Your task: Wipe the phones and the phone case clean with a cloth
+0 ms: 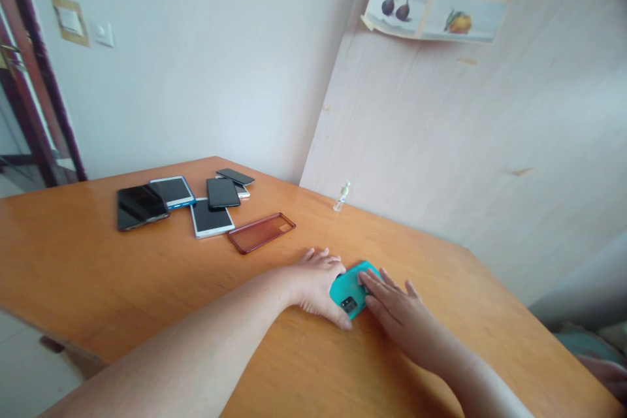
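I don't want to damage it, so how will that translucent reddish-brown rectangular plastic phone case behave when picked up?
The translucent reddish-brown plastic phone case should feel light, being an empty shell. It looks thin-walled, so it may flex when squeezed. Lying flat, it seems unlikely to roll or tip.

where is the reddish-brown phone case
In the head view, the reddish-brown phone case lies left of centre on the wooden table, just right of a white-framed tablet and beyond the left hand.
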Demonstrator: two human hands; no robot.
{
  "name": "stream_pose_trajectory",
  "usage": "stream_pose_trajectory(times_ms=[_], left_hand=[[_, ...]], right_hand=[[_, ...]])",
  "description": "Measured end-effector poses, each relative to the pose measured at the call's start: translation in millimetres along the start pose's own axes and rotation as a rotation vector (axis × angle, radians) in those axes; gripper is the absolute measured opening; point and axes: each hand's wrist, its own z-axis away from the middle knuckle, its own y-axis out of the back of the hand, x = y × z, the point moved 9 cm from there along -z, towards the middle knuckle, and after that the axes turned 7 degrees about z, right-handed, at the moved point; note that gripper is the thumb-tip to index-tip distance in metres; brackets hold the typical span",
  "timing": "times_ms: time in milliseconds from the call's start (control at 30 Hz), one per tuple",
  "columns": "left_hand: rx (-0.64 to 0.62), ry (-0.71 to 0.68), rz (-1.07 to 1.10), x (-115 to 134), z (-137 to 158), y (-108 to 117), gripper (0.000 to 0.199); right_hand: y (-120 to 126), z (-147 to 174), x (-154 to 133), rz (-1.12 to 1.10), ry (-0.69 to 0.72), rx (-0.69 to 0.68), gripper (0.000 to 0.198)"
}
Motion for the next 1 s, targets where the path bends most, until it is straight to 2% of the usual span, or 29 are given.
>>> stream_pose_trajectory(times_ms=[67,133,200,300,367,433,533,600,667,767,833,900,1000], left_hand=[[-0.018,0.002,-0.017,0,-1,-2,0.094],[-0.033,0.004,-0.042,-1,-1,-3,0.094],[-0.030,0.000,-0.060,0,0,-3,0.094],[-0.020,-0.004,-0.055,0,1,0,0.095],[-0.016,-0.002,-0.037,0,2,0,0.097],[-0.018,0.001,-0.035,0,1,0,0.097],[-0.045,0.007,-0.077,-1,0,-3,0.100],[-0.060,0.015,-0.107,-1,0,-4,0.100],[-0.064,0.021,-0.123,-2,0,-4,0.097],[-0.065,0.017,-0.133,-2,1,-3,0.097],[-0.067,0.015,-0.130,-2,1,-3,0.099],[-0.065,0.015,-0.124,-1,1,-2,0.098],[-0.061,0.016,-0.126,1,1,-2,0.094]], right_hand=[[2,11,-37,-0.089,0.190,-0.064,0.051],[5,17,-52,-0.141,0.260,-0.083,0.050],[5,14,-38,-0.110,0.185,-0.056,0.049],[2,4,14,0.028,-0.081,0.011,0.051],[1,2,30,0.066,-0.160,0.025,0.052],[1,3,17,0.035,-0.074,0.004,0.051],[6,12,-30,-0.072,0.169,-0.036,0.049],[9,17,-45,-0.107,0.242,-0.047,0.048],[10,13,-30,-0.057,0.155,-0.020,0.048],[8,4,18,0.101,-0.103,0.037,0.048],[8,1,33,0.170,-0.172,0.056,0.046],[11,1,23,0.196,-0.135,0.086,0.043],[19,9,-21,0.140,0.039,0.136,0.036]])
